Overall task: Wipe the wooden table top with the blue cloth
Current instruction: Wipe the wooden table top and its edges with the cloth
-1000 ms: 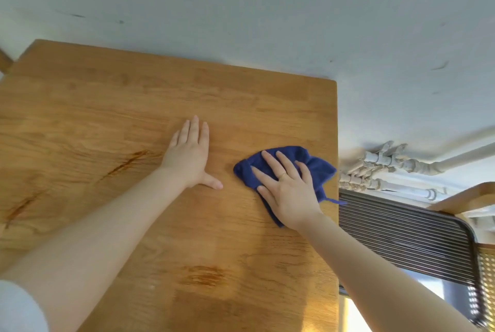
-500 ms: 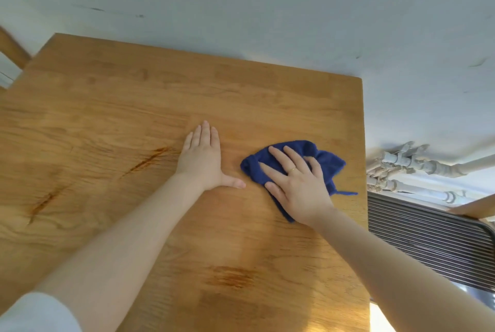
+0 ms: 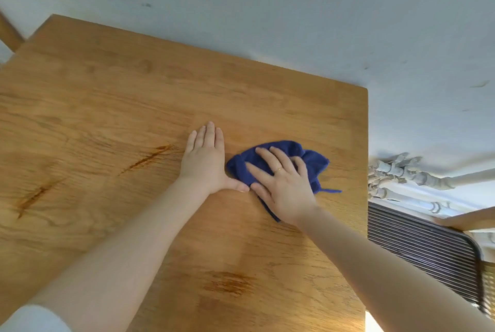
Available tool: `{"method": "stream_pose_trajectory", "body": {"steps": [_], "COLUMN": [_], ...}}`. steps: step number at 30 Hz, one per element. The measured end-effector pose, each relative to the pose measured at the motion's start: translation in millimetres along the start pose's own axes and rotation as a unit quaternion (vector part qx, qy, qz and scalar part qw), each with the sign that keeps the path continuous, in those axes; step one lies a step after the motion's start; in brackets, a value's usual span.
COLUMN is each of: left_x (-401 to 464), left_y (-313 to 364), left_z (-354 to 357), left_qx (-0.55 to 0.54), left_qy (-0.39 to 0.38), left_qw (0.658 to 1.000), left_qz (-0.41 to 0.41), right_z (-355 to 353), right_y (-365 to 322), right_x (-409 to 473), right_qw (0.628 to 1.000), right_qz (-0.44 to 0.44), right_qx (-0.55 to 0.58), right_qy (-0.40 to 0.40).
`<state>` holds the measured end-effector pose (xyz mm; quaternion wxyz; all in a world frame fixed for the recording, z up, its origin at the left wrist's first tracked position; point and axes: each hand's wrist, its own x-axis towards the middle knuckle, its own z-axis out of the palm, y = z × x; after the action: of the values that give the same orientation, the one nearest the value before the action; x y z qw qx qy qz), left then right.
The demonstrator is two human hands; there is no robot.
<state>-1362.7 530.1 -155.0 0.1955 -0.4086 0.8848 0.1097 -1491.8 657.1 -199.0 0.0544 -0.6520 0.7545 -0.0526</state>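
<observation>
Head view: looks down on a wooden table top (image 3: 112,106) set against a pale wall (image 3: 294,10)
Blue cloth: the blue cloth (image 3: 310,160) lies bunched on the right part of the table top, near the right edge but not over it; a thin loop or tag of the cloth trails out to the right
Right hand: the right hand (image 3: 284,187) lies palm down on the cloth, fingers spread and nearly straight, pressing it flat onto the wood rather than clutching it; a ring (image 3: 279,170) shows on one finger
Left hand: the left hand (image 3: 206,160) rests flat on bare wood just left of the cloth, fingers straight and together, holding nothing; its thumb points right and its tip comes up against the right hand's thumb
Sleeve: a white sleeve (image 3: 32,318) shows at the near left corner
Table marks: dark streaks (image 3: 146,160) run through the grain left of the left hand; a darker patch (image 3: 230,282) sits near the near edge
Right of table: pale pipes (image 3: 409,176) run along the wall, with a dark ribbed panel (image 3: 423,248) nearer than them
</observation>
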Motion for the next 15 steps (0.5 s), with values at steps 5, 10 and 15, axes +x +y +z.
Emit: {"method": "stream_pose_trajectory", "body": {"steps": [5, 10, 15], "left_x": [3, 5, 1], "left_y": [-2, -17, -43], "left_z": [3, 4, -8], "left_qx": [-0.009, -0.026, -0.021], "left_qy": [0.004, 0.0, 0.034], "left_qw": [1.0, 0.999, 0.997], "left_qz": [0.009, 0.035, 0.059], "right_z": [-4, 0, 10], "right_y": [11, 6, -29], "right_x": [46, 90, 38], "right_qw": [1.0, 0.993, 0.999], "right_qz": [0.003, 0.115, 0.049], "right_qx": [0.023, 0.011, 0.007], "right_qy": [-0.015, -0.017, 0.001]}}
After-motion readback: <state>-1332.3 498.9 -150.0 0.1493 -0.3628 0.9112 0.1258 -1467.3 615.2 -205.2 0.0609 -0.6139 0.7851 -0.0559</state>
